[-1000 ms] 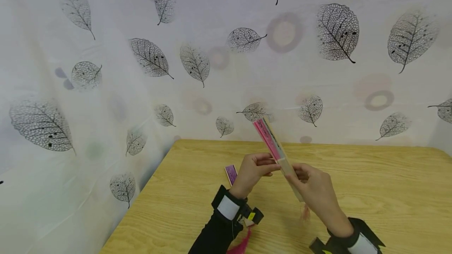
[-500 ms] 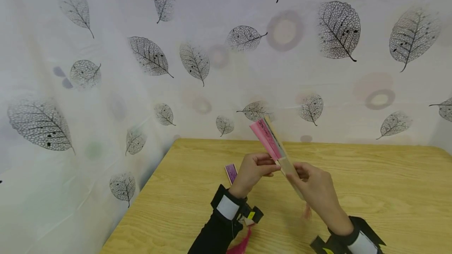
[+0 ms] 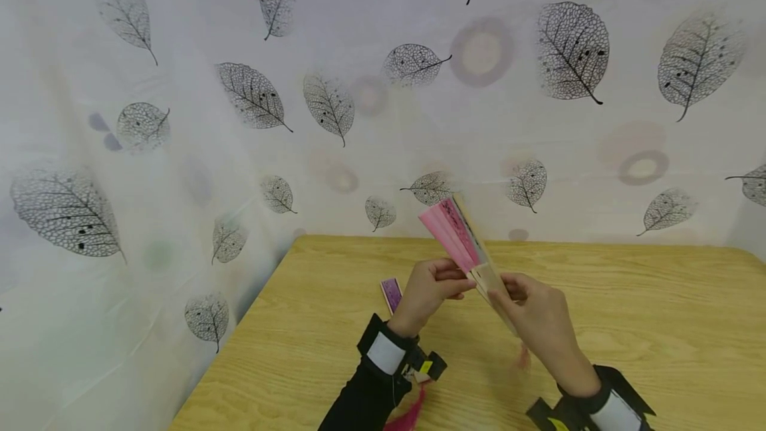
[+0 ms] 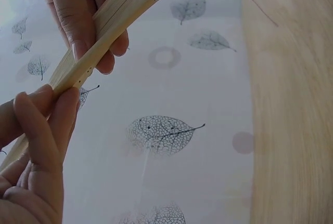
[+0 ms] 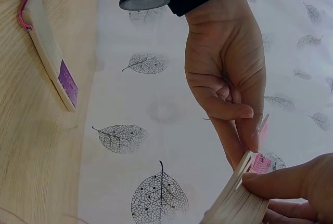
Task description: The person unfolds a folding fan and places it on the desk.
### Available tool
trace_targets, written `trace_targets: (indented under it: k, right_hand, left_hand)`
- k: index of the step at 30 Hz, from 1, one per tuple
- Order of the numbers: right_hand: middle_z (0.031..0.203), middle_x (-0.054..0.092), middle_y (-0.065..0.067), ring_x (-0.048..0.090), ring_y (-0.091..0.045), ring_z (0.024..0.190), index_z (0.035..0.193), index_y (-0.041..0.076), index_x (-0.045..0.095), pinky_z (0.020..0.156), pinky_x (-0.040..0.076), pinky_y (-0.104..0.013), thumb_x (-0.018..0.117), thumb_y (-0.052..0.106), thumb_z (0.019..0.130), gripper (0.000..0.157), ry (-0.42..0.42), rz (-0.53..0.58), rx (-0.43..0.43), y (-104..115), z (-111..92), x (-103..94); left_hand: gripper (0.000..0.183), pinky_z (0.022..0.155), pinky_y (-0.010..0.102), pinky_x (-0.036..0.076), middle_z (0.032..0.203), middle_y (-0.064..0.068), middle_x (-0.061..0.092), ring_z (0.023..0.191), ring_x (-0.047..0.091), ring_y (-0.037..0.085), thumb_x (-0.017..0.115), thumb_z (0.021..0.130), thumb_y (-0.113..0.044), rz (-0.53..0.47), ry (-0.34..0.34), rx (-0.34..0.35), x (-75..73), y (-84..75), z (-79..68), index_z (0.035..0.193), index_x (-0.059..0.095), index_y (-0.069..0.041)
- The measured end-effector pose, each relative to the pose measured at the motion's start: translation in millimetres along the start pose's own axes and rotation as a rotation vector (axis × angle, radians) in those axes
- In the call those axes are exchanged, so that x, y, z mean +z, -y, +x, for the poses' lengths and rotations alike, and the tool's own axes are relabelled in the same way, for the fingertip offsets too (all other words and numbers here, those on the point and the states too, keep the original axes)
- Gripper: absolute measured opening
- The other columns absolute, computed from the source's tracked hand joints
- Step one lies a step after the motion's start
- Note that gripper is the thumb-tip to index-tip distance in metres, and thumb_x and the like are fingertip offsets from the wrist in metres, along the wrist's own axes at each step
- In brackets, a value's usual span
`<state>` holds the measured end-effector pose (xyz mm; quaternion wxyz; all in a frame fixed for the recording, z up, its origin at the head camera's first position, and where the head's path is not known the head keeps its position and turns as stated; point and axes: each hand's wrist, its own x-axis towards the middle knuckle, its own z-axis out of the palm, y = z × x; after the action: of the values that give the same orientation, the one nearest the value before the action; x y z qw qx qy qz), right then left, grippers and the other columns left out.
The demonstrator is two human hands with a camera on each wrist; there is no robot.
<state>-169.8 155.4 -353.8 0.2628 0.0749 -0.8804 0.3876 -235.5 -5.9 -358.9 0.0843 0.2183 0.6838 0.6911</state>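
A partly spread pink folding fan (image 3: 459,235) with pale wooden ribs leans up to the left between both hands in the head view. My left hand (image 3: 427,291) pinches its left edge where the pink leaf meets the ribs. Lower on the ribs, thumb in front and fingers behind, my right hand (image 3: 538,311) grips it. The left wrist view shows the bare wooden guard (image 4: 125,21) running through the fingers of both hands. From the fan's lower end hangs a pale pink tassel (image 3: 523,354).
A folded purple fan (image 5: 49,57) lies on the wooden table (image 3: 628,324), partly hidden by my left forearm in the head view. Its deep pink tassel (image 3: 409,414) trails toward the near edge. Behind the table hangs a white leaf-print curtain (image 3: 371,5).
The pink fan has spread wider, its leaf unfolding to the left. My right hand has shifted very slightly; my left hand stays in place.
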Motion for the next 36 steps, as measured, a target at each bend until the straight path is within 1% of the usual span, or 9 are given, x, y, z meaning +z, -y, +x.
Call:
trace_targets:
  k: [4,10,12,17,24,31,36]
  right_hand:
    - [0.08,0.068,-0.018,0.063,-0.019,0.066,0.098,-0.006,0.063,0.053,0.055,-0.032,0.066,0.022,0.078,0.035,0.004,0.002,0.003,-0.1,0.1,0.1]
    - [0.077,0.068,-0.014,0.062,-0.017,0.063,0.095,-0.005,0.064,0.05,0.054,-0.028,0.067,0.017,0.076,0.029,-0.033,-0.018,-0.021,-0.6,0.4,1.2]
    - [0.076,0.068,-0.014,0.062,-0.018,0.064,0.094,-0.005,0.064,0.05,0.054,-0.029,0.067,0.016,0.076,0.027,-0.047,-0.023,-0.029,-0.9,0.6,1.2]
    - [0.076,0.068,-0.016,0.062,-0.021,0.064,0.093,-0.005,0.064,0.05,0.055,-0.032,0.067,0.016,0.077,0.026,-0.09,-0.038,-0.052,-2.3,1.5,1.2]
    - [0.074,0.068,-0.018,0.063,-0.022,0.062,0.092,-0.005,0.064,0.048,0.055,-0.032,0.068,0.014,0.075,0.025,-0.139,-0.059,-0.101,-5.6,1.6,3.3]
    - [0.073,0.067,-0.019,0.063,-0.022,0.06,0.088,-0.005,0.065,0.045,0.054,-0.035,0.07,0.012,0.072,0.024,-0.196,-0.066,-0.095,-6.4,3.1,2.4]
    - [0.073,0.067,-0.02,0.063,-0.022,0.06,0.089,-0.005,0.065,0.045,0.054,-0.037,0.071,0.011,0.071,0.024,-0.212,-0.061,-0.088,-8.3,4.0,2.3]
  left_hand:
    - [0.029,0.066,0.024,0.054,0.097,0.019,0.067,0.08,0.063,0.017,0.067,0.077,-0.015,-0.005,-0.001,0.005,0.1,0.5,-0.4,0.103,0.065,-0.003]
    - [0.029,0.068,0.024,0.055,0.097,0.021,0.066,0.083,0.063,0.022,0.066,0.077,-0.013,-0.027,-0.004,0.001,1.7,-0.3,-0.6,0.103,0.064,-0.001]
    - [0.028,0.069,0.025,0.055,0.097,0.022,0.066,0.084,0.063,0.024,0.066,0.077,-0.011,-0.039,-0.009,0.001,3.2,-0.3,-0.1,0.103,0.064,0.001]
    - [0.025,0.068,0.027,0.056,0.094,0.027,0.064,0.08,0.063,0.023,0.064,0.077,-0.007,-0.051,-0.035,0.008,6.9,-0.4,-0.2,0.1,0.064,0.005]
    - [0.022,0.067,0.028,0.056,0.091,0.027,0.065,0.078,0.064,0.021,0.064,0.079,-0.011,-0.029,-0.043,0.007,8.7,-0.2,-1.7,0.093,0.065,0.006]
    - [0.023,0.067,0.028,0.056,0.088,0.024,0.067,0.076,0.064,0.019,0.065,0.078,-0.015,-0.004,-0.056,0.01,10.5,-3.7,-3.6,0.091,0.065,0.005]
    - [0.024,0.067,0.03,0.056,0.087,0.023,0.067,0.074,0.064,0.018,0.064,0.079,-0.016,0.021,-0.056,0.007,10.5,-4.4,-3.8,0.092,0.065,0.004]
